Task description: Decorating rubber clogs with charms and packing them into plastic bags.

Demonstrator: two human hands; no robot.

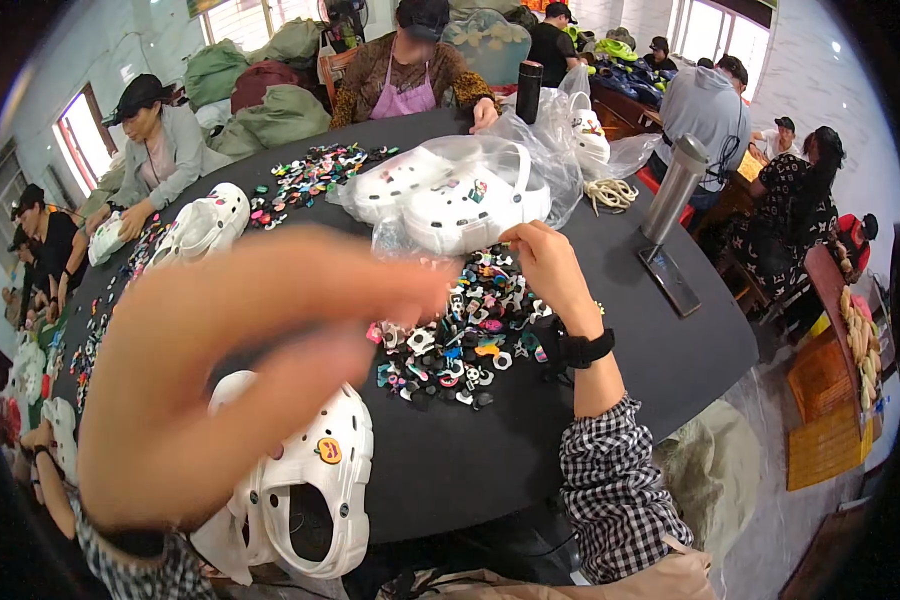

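Observation:
My left hand [200,370] is large, close and blurred by motion. Its fingers curl round toward the thumb in a pinch; anything between the tips is lost in the blur. Below it lies a white clog [345,485] with a round orange charm on it, partly covered by the hand. My right hand [553,265] is closed in a pinch at the lower edge of another white clog [470,215], and what its fingertips hold is hidden. That clog lies beside a second one on clear plastic. Between my hands spreads a pile of small colourful shoe charms [460,335].
A steel flask [675,190] stands at the right beside a phone [669,280]. A black bottle [529,92] and beige cord [610,195] are farther back. More charms [325,175] and clogs [205,222] lie at the left. Co-workers [405,75] sit around the dark table [440,450].

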